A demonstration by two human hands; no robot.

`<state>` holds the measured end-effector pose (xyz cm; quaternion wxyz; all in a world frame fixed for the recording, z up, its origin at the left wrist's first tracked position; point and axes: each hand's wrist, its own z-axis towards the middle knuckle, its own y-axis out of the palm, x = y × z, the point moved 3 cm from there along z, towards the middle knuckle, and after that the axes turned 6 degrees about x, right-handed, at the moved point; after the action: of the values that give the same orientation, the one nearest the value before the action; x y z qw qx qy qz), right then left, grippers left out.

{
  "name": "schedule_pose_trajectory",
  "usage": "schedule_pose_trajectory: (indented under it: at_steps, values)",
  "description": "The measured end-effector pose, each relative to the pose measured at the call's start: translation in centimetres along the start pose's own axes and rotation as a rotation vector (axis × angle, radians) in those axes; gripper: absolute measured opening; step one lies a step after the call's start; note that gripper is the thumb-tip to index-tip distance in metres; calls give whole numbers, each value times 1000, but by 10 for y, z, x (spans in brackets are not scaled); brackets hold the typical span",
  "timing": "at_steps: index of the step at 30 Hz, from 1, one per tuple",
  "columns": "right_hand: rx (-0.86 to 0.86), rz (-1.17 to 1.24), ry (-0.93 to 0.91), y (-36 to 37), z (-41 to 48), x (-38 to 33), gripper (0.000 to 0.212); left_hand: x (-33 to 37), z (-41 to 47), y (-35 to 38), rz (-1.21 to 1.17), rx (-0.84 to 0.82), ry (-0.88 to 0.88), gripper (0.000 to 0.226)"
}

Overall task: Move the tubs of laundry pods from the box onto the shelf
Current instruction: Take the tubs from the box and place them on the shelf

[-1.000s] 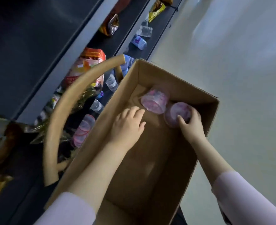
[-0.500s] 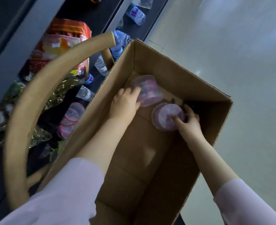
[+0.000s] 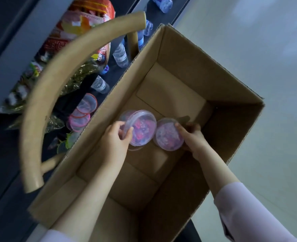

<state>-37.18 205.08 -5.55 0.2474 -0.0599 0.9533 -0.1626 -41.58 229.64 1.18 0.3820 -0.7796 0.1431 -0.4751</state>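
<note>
**Head view: each hand grips a tub low in the box, ready to lift**

The left hand (image 3: pixel 116 137) has its thumb and fingers curled round the near rim of the left tub (image 3: pixel 141 128). This tub is tipped so that its clear lid faces the camera. That tilt suggests a grasp at the edge, where the fingers can get purchase on a round, smooth wall. The right hand (image 3: pixel 194 137) grips the right tub (image 3: pixel 168 135), thumb laid over the lid and fingers hidden behind the far side. This is probably a pinch across the width so that one hand can carry it. The two tubs sit touching each other, inside the box, near its middle. I cannot tell whether they rest on the cardboard bottom or are already raised off it.

The box (image 3: pixel 214 62) stands open with tall walls, so both forearms reach down from the near end. The tubs will have to rise above the rim before they can travel sideways. Taking one per hand looks like a way to empty the box in a single trip.

To the left lies the dark shelf (image 3: pixel 114 75). There, a stack of similar pink-rimmed tubs (image 3: pixel 83 112) lies close to the box wall, marking the likely destination. Water bottles (image 3: pixel 120 55) and an orange snack bag (image 3: pixel 84 27) fill the space beyond. A tan curved handle (image 3: pixel 60 74) arches between the camera and the shelf, and the hands may need to pass around it.
</note>
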Motion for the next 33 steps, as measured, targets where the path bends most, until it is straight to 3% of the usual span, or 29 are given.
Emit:
schedule_pose_trajectory:
  at_steps: [3,5,13,19,25,27,31,33]
  values:
    - [-83,76,27,8,-1,-2,78,-16,-3,0,-54,18,-92,23]
    - [-118,93,12,9,-1,1,79,-23,-2,1,-97,26,-129,26]
    - [-201,128,95,11,-3,5,50,-42,5,13,-338,-81,-366,41]
    - [-179,7,88,24,-9,7,47,-62,-10,23,-529,-122,-641,27]
    - [-207,-17,69,28,-19,16,43,-71,-13,22,-603,-77,-711,27]
    - [-200,-24,65,26,-20,19,52,-69,-13,21,-612,-64,-700,27]
    - [-150,-81,38,14,-32,15,106,-66,-16,14,-635,-22,-724,23]
    - [-133,-47,-21,7,-42,9,103,-64,-23,7,-581,8,-709,17]
